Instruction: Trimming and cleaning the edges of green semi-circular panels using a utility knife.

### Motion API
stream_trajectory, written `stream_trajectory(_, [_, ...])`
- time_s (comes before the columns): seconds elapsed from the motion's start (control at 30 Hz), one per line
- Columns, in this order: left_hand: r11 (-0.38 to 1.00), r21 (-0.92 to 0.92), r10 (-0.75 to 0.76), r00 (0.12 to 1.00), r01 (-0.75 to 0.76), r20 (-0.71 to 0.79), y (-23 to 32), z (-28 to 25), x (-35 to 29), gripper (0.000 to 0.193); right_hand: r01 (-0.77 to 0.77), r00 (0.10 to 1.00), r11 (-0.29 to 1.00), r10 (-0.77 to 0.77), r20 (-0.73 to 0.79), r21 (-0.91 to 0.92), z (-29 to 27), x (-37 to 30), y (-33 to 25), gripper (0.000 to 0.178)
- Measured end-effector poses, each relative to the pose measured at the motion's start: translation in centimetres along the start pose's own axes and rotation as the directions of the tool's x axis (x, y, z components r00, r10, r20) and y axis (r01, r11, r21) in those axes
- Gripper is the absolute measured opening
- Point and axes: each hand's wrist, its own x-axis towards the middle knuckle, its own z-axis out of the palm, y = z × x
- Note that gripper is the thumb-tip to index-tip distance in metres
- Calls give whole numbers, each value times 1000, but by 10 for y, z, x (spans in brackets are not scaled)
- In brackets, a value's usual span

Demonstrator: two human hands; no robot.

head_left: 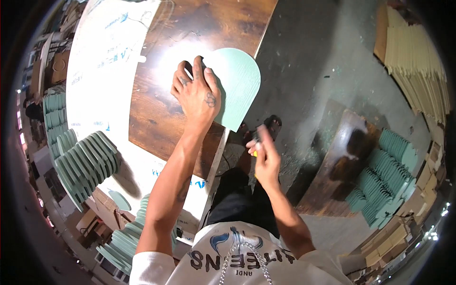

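Observation:
A pale green panel (238,88) with one rounded end lies flat on the brown wood-grain tabletop (156,118), its right side jutting past the table edge. My left hand (197,95) holds it by its left side, fingers bent and thumb over the panel; bright glare hides part of that contact. Just beyond the panel's lower corner, off the table, is my right hand (267,161), smeared by motion. Its fingers are closed around a small tool (256,146) with dark and yellow parts, whose kind I cannot make out.
Stacks of similar green panels (88,166) stand at the left on a white printed sheet (102,61). More green panels (384,175) sit on a brown board (327,175) at the right. Tall cream-coloured sheets (413,61) are stacked at the far right. Small scraps dot the grey floor (308,71).

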Motion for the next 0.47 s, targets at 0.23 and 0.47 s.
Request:
stream_trajectory(0.23, [987, -148, -78, 995, 68, -57, -3, 13, -10, 45, -367, 927, 846, 295, 233, 387, 18, 78, -30, 20])
stream_trajectory(0.47, [439, -788, -146, 899, 432, 413, -35, -70, -8, 53, -53, 927, 986, 107, 360, -156, -13, 68, -110, 31])
